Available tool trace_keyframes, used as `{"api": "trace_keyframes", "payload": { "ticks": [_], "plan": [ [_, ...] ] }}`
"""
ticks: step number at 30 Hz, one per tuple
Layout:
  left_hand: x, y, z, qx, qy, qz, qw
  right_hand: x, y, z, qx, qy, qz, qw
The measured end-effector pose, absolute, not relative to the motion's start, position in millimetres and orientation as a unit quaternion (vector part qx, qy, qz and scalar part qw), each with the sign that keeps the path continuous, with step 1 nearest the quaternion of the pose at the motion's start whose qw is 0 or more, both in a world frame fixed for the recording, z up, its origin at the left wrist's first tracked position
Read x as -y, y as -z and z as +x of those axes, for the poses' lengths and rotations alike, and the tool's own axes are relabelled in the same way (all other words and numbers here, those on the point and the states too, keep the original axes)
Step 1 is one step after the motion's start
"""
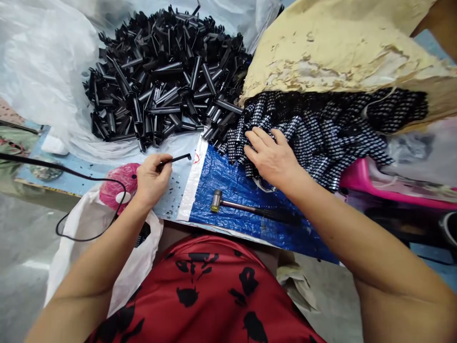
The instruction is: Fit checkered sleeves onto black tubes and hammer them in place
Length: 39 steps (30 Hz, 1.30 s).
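Between the thumb and fingers of my left hand is a thin black piece with a small hooked end pointing right. My right hand lies palm down on the near left side of a pile of black tubes with white checks, its fingers spread; whether anything is under them is hidden. A big heap of plain black plastic pieces rises beyond both hands. On the blue sheet, below my right hand, rests a small hammer, its head to the left.
Torn yellow paper sacking covers the back of the checked pile. Clear plastic lies at the back left. A pink bundle, a white bag and a black cord are at the left. A pink tray stands right.
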<state>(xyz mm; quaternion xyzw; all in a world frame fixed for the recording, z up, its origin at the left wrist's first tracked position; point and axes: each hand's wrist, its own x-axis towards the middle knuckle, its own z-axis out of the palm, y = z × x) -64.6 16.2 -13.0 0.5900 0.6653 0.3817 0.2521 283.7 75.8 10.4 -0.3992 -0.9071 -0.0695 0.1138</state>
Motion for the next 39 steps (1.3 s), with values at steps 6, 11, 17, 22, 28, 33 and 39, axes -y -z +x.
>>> {"api": "trace_keyframes", "payload": {
  "ticks": [6,11,17,22,28,33,39],
  "plan": [
    [-5,-8,-53,-0.618,-0.564,0.341,0.428,-35,-31,283,0.921,0.098,-0.366,0.086],
    [0,-20,-30,-0.484,-0.570,0.206,0.631,30,-8,272,0.784,-0.162,-0.478,0.361],
    [23,-20,12,-0.475,-0.458,0.210,0.721,42,8,264,0.461,-0.448,-0.576,0.506],
    [42,-12,33,-0.441,-0.376,0.294,0.760,36,4,262,0.402,-0.510,-0.567,0.507],
    [45,-8,39,-0.452,-0.341,0.341,0.751,42,3,246,0.155,-0.671,-0.491,0.533],
    [41,-9,51,-0.463,-0.345,0.368,0.729,46,-1,238,0.173,-0.647,-0.490,0.558],
    [39,-15,72,-0.458,-0.365,0.466,0.663,53,-7,227,0.224,-0.628,-0.474,0.575]
  ]
}}
